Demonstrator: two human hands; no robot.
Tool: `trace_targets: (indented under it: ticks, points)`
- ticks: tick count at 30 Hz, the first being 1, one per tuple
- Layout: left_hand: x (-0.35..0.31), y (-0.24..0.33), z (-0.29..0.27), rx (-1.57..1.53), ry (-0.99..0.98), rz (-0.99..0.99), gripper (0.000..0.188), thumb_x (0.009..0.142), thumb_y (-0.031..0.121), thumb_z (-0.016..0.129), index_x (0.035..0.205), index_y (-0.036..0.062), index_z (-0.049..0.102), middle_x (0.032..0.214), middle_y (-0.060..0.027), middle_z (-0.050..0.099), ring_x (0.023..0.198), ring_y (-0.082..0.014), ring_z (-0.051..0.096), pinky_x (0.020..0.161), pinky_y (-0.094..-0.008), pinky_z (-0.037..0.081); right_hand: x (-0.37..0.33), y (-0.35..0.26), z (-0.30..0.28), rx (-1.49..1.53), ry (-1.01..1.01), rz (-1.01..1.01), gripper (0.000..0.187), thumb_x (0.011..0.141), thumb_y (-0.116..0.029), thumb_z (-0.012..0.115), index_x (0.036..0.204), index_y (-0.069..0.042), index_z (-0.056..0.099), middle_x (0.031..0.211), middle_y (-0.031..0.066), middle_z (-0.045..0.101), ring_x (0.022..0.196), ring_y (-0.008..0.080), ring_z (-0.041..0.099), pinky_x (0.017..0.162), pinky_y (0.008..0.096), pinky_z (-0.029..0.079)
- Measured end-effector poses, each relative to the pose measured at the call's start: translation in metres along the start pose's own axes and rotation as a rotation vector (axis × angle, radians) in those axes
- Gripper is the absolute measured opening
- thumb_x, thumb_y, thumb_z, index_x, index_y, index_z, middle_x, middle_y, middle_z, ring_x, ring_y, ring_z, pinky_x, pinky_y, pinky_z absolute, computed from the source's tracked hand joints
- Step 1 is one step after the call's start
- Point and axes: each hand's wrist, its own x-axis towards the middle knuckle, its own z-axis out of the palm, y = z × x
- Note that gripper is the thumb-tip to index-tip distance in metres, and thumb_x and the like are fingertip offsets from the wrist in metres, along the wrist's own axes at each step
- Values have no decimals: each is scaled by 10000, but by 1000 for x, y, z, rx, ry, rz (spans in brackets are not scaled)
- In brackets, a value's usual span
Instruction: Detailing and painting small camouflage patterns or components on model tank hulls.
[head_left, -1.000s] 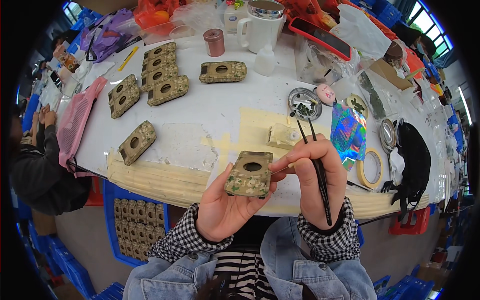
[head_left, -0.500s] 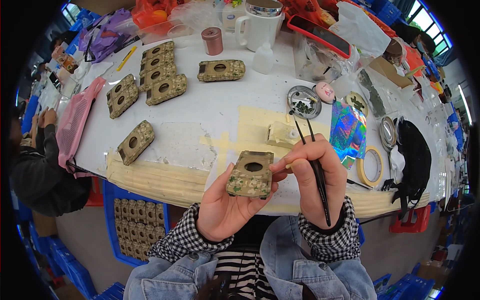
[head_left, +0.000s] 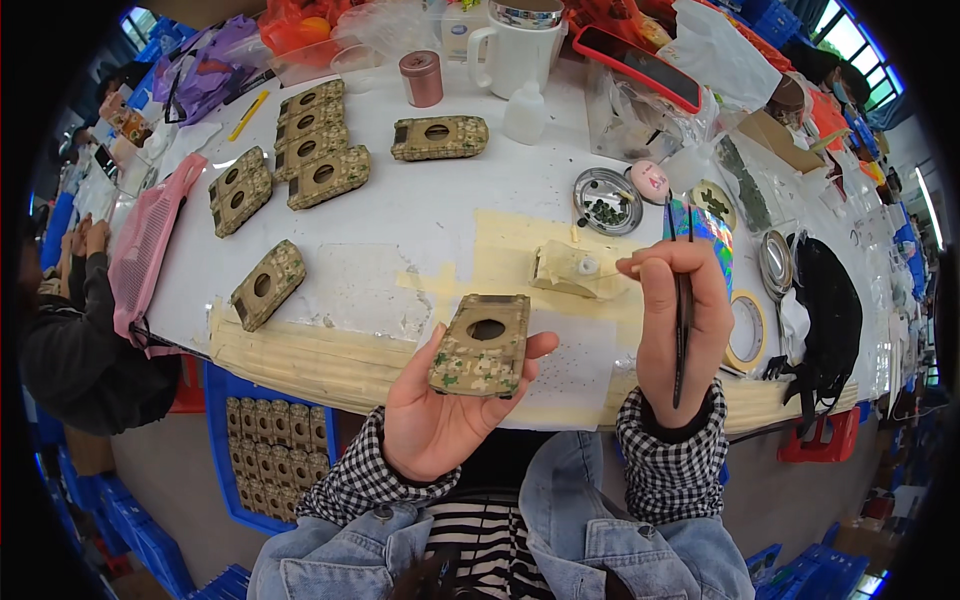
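Note:
My left hand (head_left: 432,432) is closed round a camouflage model tank hull (head_left: 483,346), with its round hole facing up. My right hand (head_left: 683,325) is closed, holding black tweezers (head_left: 684,345) across the palm with their tips pointing away from me. Its thumb and forefinger pinch a thin stick, whose tip is at or very near a white blob (head_left: 587,266) on a tape-covered block (head_left: 560,272); contact cannot be made out. Beyond the block, a round metal dish (head_left: 607,200) holds small dark green parts.
More camouflage hulls (head_left: 328,177) lie at the left, and others fill a blue crate (head_left: 222,440) below the table edge. A white mug (head_left: 520,50), a small bottle (head_left: 524,114) and a phone (head_left: 640,68) stand or lie behind. Right: a tape roll (head_left: 744,330) and black bag (head_left: 832,310).
My right hand has moved right and away from the hull, carrying the stick toward the white blob. My left hand with the hull has shifted slightly left.

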Motion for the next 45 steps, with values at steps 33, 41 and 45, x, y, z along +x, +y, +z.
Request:
trace_targets:
  ticks: [33, 41, 45]
  points:
    - [-5, 28, -3, 15, -49, 165, 618, 1000, 361, 313, 1437, -27, 113, 1409, -340, 236, 1224, -365, 454, 1044, -419, 420, -43, 17, 18, 330, -247, 514, 182, 927, -98, 569, 971, 65, 638, 845, 77, 659, 764, 108, 626, 705, 216, 507]
    - [-4, 27, -4, 14, -45, 155, 628, 999, 354, 312, 1437, -34, 87, 1407, -332, 249, 1223, -364, 455, 1039, -418, 426, -43, 18, 21, 309, -252, 519, 173, 920, -92, 581, 957, 64, 647, 808, 63, 654, 729, 96, 611, 674, 206, 494]
    - [-4, 32, -10, 11, -48, 114, 694, 976, 338, 411, 1452, 5, 31, 1428, -289, 242, 1236, -344, 423, 1055, -403, 404, -44, 20, 22, 307, -248, 522, 169, 919, -88, 581, 955, 62, 649, 793, 58, 652, 717, 93, 605, 658, 202, 487]
